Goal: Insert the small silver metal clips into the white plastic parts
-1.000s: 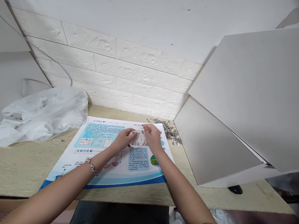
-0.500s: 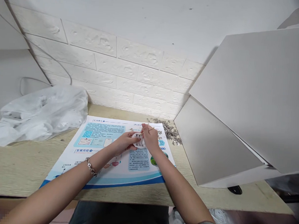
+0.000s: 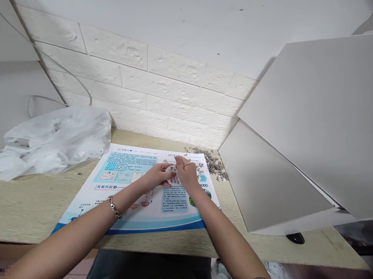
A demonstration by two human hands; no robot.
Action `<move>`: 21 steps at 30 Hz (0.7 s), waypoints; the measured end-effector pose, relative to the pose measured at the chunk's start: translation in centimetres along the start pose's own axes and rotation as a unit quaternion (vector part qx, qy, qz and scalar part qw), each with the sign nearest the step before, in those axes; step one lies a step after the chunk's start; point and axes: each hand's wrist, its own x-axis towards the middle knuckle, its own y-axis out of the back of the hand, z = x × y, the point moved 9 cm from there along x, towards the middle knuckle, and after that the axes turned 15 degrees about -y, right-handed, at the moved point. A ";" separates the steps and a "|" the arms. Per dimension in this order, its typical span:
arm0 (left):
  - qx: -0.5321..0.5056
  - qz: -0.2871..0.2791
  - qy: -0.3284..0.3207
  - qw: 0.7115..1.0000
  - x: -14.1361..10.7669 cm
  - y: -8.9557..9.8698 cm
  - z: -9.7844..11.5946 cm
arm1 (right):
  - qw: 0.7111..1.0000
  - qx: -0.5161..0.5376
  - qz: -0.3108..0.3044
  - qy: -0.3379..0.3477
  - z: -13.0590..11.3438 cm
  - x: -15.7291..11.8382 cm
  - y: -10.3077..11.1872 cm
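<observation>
A small white round disc, with rows of slots and small grey metal pieces on its face, is gripped at its left edge by my left hand, thumb and fingers closed around the rim. My right hand is closed at the disc's upper right, its fingertips against the face. A thin tan stick pokes out of the right fist; its working end is hidden by the fingers. Both hands are above a printed poster sheet. Beyond the right hand lies a pile of small silvery metal parts.
A clear plastic bag of white discs lies on the table at left. White panels stand at right, with a dark object by their base. A white brick-pattern wall closes off the back. Another bag is below the table edge.
The right hand has shifted slightly down over the disc, and the left thumb reaches further across its face. The view has moved a little.
</observation>
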 end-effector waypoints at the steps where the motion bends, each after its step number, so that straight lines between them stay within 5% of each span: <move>1: 0.000 0.001 -0.001 1.000 0.0 0.0 0.0 | 1.000 0.002 -0.003 0.001 0.1 0.0 -0.1; 6: -0.015 -0.004 -0.009 1.000 0.1 -0.3 0.1 | 0.999 0.023 -0.031 -0.003 0.2 -0.2 -0.5; 12: -0.044 0.023 -0.020 0.999 0.4 -0.2 -0.1 | 0.985 0.142 0.076 -0.062 0.7 -0.4 2.1; 21: -0.052 0.049 -0.021 0.997 0.2 -0.1 -0.3 | 0.989 0.106 0.082 -0.070 0.5 -0.1 2.1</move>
